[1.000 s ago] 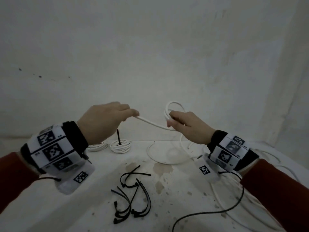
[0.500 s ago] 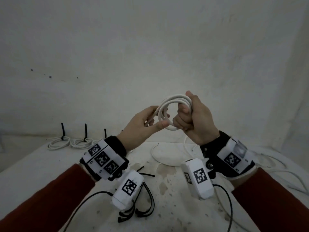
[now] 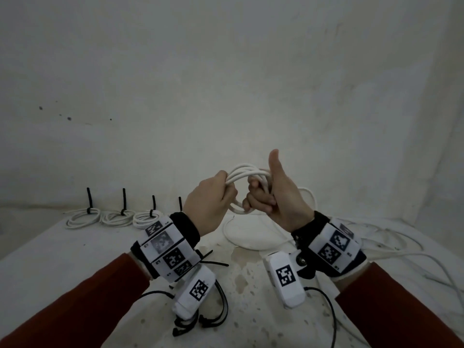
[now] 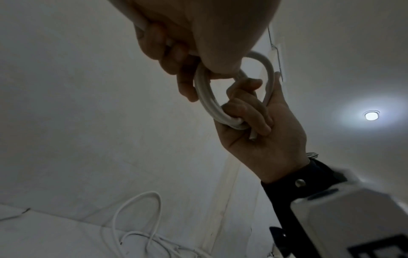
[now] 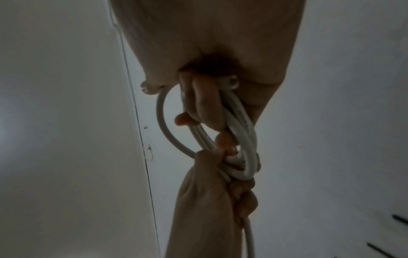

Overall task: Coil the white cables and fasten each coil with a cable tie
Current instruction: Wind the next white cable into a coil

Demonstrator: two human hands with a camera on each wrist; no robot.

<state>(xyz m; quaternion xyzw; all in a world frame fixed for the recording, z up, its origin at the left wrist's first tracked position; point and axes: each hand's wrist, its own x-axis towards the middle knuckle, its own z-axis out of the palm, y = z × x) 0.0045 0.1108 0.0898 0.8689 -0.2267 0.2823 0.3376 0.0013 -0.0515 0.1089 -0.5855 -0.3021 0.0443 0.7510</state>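
A small coil of white cable [image 3: 247,175] [image 4: 207,103] [image 5: 240,122] is held up in the air over the table between both hands. My left hand [image 3: 213,199] grips the coil's left side with curled fingers. My right hand [image 3: 271,194] has its fingers hooked through the loops, thumb pointing straight up. The cable's cut end [image 4: 252,137] pokes out under the right fingers. The cable's free length [image 3: 251,242] trails down onto the table in a wide loop. Loose black cable ties [image 3: 213,320] lie near the table's front, partly hidden by my left wrist camera.
Several finished coils with upright black ties [image 3: 123,216] stand in a row at the back left of the white table [image 3: 75,254]. More loose white cable [image 3: 401,249] sprawls at the right. A white wall rises just behind.
The left hand came in from the left and took hold of the coil. The coil gained loops, and my right thumb lifted off it to point upward.
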